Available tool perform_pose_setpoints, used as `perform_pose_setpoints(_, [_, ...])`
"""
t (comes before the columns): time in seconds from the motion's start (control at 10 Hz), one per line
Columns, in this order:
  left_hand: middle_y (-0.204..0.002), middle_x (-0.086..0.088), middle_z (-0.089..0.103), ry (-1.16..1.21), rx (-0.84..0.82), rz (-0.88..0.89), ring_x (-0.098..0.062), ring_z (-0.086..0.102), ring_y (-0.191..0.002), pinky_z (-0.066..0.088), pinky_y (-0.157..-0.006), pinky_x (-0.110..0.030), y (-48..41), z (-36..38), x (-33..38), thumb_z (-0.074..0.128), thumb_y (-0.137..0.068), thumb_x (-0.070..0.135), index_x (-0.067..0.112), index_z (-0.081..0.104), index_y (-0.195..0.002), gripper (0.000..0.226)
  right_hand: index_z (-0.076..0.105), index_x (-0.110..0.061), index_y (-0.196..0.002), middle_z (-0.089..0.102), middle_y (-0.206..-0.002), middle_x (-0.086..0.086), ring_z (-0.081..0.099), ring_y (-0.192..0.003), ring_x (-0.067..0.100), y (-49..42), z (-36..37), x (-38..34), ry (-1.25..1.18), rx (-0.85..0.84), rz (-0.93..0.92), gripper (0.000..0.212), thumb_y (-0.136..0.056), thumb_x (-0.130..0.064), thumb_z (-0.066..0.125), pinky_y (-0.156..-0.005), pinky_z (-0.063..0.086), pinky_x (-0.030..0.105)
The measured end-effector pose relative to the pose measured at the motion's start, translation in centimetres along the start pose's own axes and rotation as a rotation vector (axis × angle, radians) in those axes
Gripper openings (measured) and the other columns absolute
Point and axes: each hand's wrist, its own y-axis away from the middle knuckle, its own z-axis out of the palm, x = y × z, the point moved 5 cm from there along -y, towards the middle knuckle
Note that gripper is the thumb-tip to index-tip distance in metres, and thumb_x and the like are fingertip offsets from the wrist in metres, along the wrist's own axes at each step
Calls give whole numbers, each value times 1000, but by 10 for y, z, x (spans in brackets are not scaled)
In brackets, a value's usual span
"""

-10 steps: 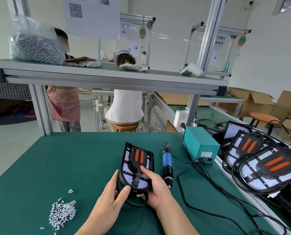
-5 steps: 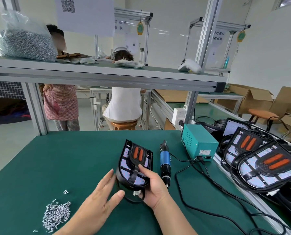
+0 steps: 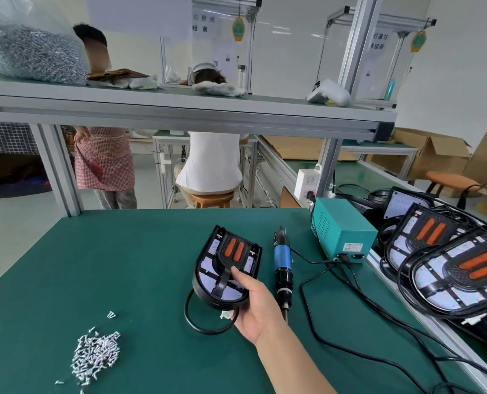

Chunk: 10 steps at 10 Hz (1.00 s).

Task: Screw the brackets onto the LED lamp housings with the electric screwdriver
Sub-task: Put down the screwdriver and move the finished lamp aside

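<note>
A black LED lamp housing [image 3: 225,265] with two orange strips and a black bracket across it lies on the green bench mat [image 3: 117,265]. My right hand [image 3: 257,305] grips its near right edge, thumb on the bracket. Its black cable loops below it. The electric screwdriver [image 3: 282,265], blue and black, lies just right of the housing, tip towards me. A pile of small silver screws [image 3: 96,355] sits at the near left. My left hand is out of view.
A teal power box [image 3: 343,234] stands right of the screwdriver, its black cords trailing across the mat. Several more lamp housings [image 3: 461,277] are stacked at the right edge. An overhead shelf [image 3: 179,109] holds a bag of screws. Two people are beyond the bench.
My left hand has let go of the housing and drawn back out of view. My right hand still holds the housing, which has barely moved.
</note>
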Motion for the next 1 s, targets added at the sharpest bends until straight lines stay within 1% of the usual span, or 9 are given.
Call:
perform_pose_setpoints(0.1, [-129, 9, 53, 45, 160, 102, -4, 53, -114, 35, -94, -8, 7, 36, 30, 64, -94, 25, 27, 56, -123, 30, 61, -3, -136, 70, -126, 17, 68, -116, 32, 3, -1, -1, 4, 14, -11, 42, -95, -13, 63, -81, 60, 37])
perform_pose_setpoints(0.3, [-123, 0, 48, 152, 311, 17, -12, 50, -109, 33, -92, -13, -27, -111, 94, 62, -87, 9, 17, 51, -118, 34, 67, 1, -128, 69, -125, 21, 69, -112, 34, 5, -3, -4, 7, -31, -24, 45, -88, -21, 65, -92, 56, 44])
perform_pose_setpoints(0.4, [-118, 3, 37, 195, 474, -113, -14, 37, -106, 30, -98, -19, -47, -133, 79, 43, -88, -4, 20, 38, -103, 29, 76, -2, -114, 70, -124, 21, 71, -109, 34, 2, -6, -2, 6, -40, -19, 34, -92, -23, 62, -91, 56, 45])
perform_pose_setpoints(0.5, [-102, 4, 38, 202, 455, -172, -19, 42, -96, 33, -86, -22, -57, -127, 67, 44, -85, -10, 23, 37, -90, 34, 78, -4, -110, 70, -123, 20, 71, -109, 33, 4, -4, -1, 35, -48, -14, 30, -91, -22, 63, -87, 59, 43])
perform_pose_setpoints(0.6, [-92, 10, 52, 437, 562, -174, -20, 52, -86, 39, -75, -28, -59, -126, 55, 43, -90, -8, 27, 47, -85, 35, 70, 1, -124, 68, -127, 24, 68, -115, 37, 5, -1, -2, 122, -95, 5, 41, -88, -18, 65, -95, 56, 47])
perform_pose_setpoints(0.7, [-87, 6, 73, 952, 600, -350, -23, 68, -89, 57, -84, -45, -55, -126, 37, 44, -101, 10, 28, 67, -89, 32, 61, 0, -134, 66, -129, 24, 63, -121, 41, 6, 4, 1, 278, -146, -9, 49, -87, -13, 66, -107, 48, 53])
perform_pose_setpoints(0.8, [-90, -19, 70, 1165, 609, -348, -33, 65, -83, 53, -87, -63, -55, -127, 33, 44, -95, 41, 6, 67, -89, 42, 61, -5, -134, 68, -129, 20, 65, -120, 38, 10, 10, 4, 385, -204, -29, 53, -83, -12, 74, -103, 52, 49])
perform_pose_setpoints(0.9, [-89, -18, 67, 1227, 569, -305, -25, 59, -82, 52, -89, -57, -54, -130, 36, 40, -87, 60, -6, 58, -96, 69, 60, -6, -135, 68, -129, 19, 66, -119, 36, 15, 11, 3, 418, -219, -27, 58, -80, -14, 75, -98, 54, 45])
perform_pose_setpoints(1.0, [-91, -13, 72, 1268, 506, -257, -24, 61, -87, 50, -85, -50, -55, -132, 38, 47, -93, 36, 3, 67, -92, 38, 65, -5, -130, 68, -127, 21, 67, -115, 37, 17, 8, 0, 404, -195, -28, 53, -79, -13, 75, -92, 56, 44])
